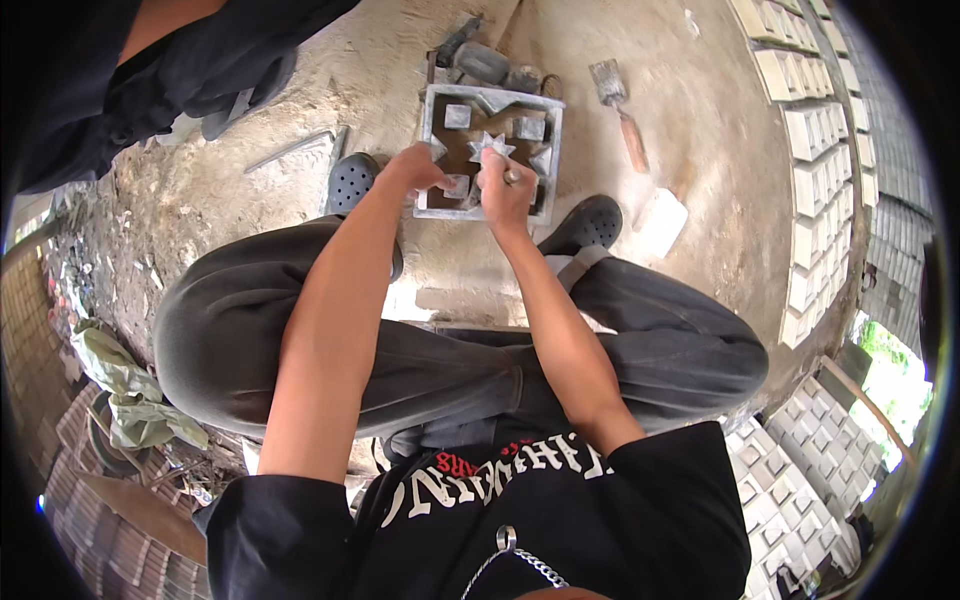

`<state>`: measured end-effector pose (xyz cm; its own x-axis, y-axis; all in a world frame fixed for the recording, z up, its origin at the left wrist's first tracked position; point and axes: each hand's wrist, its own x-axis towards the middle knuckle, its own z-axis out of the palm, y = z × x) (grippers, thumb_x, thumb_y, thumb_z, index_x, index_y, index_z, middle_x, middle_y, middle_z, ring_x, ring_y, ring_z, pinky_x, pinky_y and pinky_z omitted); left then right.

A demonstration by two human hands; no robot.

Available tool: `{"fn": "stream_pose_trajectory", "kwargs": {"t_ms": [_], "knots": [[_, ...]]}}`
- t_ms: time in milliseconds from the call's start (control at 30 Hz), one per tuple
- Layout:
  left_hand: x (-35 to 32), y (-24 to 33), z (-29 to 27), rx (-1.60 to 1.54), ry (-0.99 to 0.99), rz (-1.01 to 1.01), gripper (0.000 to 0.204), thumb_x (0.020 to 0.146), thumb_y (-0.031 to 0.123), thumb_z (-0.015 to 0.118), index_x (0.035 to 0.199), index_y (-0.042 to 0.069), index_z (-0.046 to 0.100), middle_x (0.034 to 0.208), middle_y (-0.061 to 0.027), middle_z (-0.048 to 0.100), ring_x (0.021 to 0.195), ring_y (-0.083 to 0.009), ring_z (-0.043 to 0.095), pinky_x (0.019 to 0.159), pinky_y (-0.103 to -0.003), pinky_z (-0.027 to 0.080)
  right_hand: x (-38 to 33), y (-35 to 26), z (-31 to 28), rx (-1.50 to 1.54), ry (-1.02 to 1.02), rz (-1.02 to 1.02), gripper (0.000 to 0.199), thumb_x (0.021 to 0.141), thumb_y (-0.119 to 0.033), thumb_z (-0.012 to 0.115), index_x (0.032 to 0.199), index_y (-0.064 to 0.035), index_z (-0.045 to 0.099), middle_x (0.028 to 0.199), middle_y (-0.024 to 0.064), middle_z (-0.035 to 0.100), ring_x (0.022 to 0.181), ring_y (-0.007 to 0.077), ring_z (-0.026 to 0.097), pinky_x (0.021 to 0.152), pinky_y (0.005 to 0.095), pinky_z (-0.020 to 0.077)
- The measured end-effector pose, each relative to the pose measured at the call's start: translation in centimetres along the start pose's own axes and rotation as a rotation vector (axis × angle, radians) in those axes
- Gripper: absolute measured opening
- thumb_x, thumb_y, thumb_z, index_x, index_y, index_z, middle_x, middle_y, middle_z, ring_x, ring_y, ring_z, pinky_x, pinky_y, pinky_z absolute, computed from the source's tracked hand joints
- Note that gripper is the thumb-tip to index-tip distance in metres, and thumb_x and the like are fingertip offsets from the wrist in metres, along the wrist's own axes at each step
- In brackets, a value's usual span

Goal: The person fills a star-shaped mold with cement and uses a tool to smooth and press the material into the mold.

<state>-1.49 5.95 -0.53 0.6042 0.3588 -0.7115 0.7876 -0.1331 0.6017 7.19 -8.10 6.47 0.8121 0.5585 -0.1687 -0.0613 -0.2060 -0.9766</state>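
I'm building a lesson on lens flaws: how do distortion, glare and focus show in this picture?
In the head view, the row of pale tiles at right bows, and the corners go black; daylight in the gap at lower right looks washed out; the mould above centre reads fairly sharp.

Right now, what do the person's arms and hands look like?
The black sleeves are short, so both forearms are bare. The left hand and right hand have no gloves, watch or bracelet to be seen.
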Motion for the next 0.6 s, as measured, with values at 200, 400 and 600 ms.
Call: {"fn": "stream_pose_trajectory", "kwargs": {"t_ms": [200, 400, 600], "knots": [[-0.6, 2.2, -1.3, 0.046, -0.070, -0.127, 0.071, 0.061, 0.032, 0.083, 0.112, -0.008, 0.053, 0.097, -0.0204, 0.065, 0.074, -0.0290, 0.066, 0.063, -0.037, 0.055, -0.5, 0.5, -0.6, 0.038, -0.132, -0.153, 0.038, 0.088, -0.011, 0.053, 0.054, 0.0008, 0.041, 0.050, -0.0035, 0.040, 0.048, 0.0055, 0.036, 0.045, 0.0280, 0.0262], [-0.7, 1.8, -1.5, 0.054, -0.109, -0.062, 0.077, 0.062, 0.036, 0.083, 0.114, -0.010, 0.049, 0.105, -0.0222, 0.061, 0.077, -0.0289, 0.066, 0.059, -0.035, 0.056, 0.4, -0.5, -1.3, 0.168, -0.185, -0.138, 0.037, 0.087, -0.011, 0.053, 0.054, 0.0009, 0.042, 0.049, -0.0027, 0.040, 0.048, 0.0052, 0.036, 0.045, 0.0278, 0.0254], [-1.2, 1.2, -1.2, 0.000, -0.125, -0.042, 0.081, 0.063, 0.037, 0.082, 0.118, -0.010, 0.045, 0.113, -0.0230, 0.056, 0.085, -0.0304, 0.065, 0.058, -0.034, 0.058, 2.3, -1.2, -0.3, 0.085, -0.160, -0.092, 0.040, 0.088, -0.017, 0.055, 0.053, -0.0014, 0.045, 0.050, -0.0030, 0.044, 0.046, 0.0063, 0.036, 0.044, 0.0268, 0.0257]]}}
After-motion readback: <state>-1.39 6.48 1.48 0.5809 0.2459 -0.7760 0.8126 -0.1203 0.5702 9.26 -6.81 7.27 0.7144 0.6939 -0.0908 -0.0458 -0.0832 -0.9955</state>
